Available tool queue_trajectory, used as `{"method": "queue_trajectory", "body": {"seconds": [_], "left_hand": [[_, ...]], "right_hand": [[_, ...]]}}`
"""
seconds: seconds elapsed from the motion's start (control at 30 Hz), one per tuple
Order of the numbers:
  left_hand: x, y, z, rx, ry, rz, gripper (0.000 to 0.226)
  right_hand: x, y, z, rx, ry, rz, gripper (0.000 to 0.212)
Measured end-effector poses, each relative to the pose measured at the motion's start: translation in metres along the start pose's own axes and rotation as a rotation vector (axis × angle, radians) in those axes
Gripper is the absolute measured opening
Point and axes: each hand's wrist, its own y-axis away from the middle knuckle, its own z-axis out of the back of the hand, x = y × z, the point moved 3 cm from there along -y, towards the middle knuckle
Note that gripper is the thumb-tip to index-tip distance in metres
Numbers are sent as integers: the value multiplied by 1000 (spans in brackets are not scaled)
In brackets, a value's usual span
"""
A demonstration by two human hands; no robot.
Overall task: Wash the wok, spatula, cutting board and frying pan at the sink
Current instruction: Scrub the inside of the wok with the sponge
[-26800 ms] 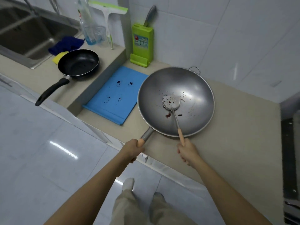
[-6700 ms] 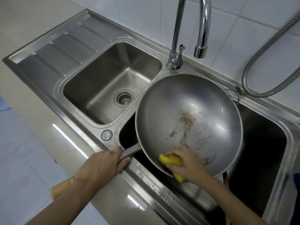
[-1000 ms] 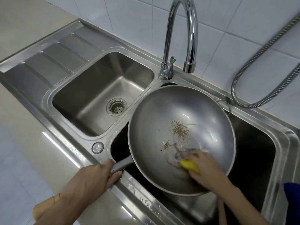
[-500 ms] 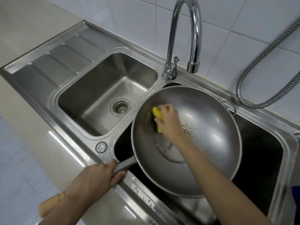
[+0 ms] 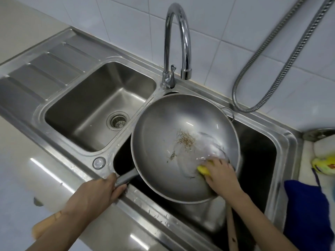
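wok [image 5: 184, 147] over right basin [image 5: 257, 154], faucet [image 5: 178, 42] behind, left basin [image 5: 94, 113] beside it

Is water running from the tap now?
No, no stream falls from the tap spout above the wok.

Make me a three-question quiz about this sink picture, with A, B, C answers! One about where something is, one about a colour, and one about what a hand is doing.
1. Where is the wok?
A. Over the right basin
B. In the left basin
C. On the draining board

2. What colour is the sponge?
A. Pink
B. Yellow
C. White

3. What is the left hand doing?
A. Turning the tap
B. Resting flat on the counter
C. Gripping the wok's handle

Answers: 1 A, the wok sits above the dark right basin. 2 B, yellow shows under the right hand. 3 C, its fingers curl round the handle.
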Motion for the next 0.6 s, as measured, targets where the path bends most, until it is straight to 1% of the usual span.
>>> {"method": "queue_trajectory", "body": {"seconds": [0.07, 0.1, 0.17, 0.23, 0.37, 0.43, 0.5, 0.53, 0.6], "left_hand": [[-2, 0, 2, 9, 11, -3, 46], [-2, 0, 3, 16, 13, -3, 46], [-3, 1, 5, 15, 20, -8, 46], [-3, 1, 6, 18, 32, -13, 45], [-2, 1, 6, 66, 2, -4, 47], [-4, 1, 7, 83, -29, -4, 47], [-7, 3, 10, 85, -41, -13, 46], [-7, 3, 12, 86, -37, -17, 46], [-7, 4, 15, 93, -34, -23, 45]], "right_hand": [[-13, -17, 5, -18, 83, -87, 29], [-12, -26, 8, -20, 71, -115, 28], [-1, -40, 8, -6, -29, -126, 33], [24, -46, 5, 61, -170, -67, 40], [89, -31, 0, 230, -467, 87, 45], [113, -13, 2, 212, -551, 102, 46], [122, 11, 8, 161, -602, 51, 43], [121, 23, 11, 144, -600, 20, 41], [111, 44, 16, 101, -510, -18, 41]]}}
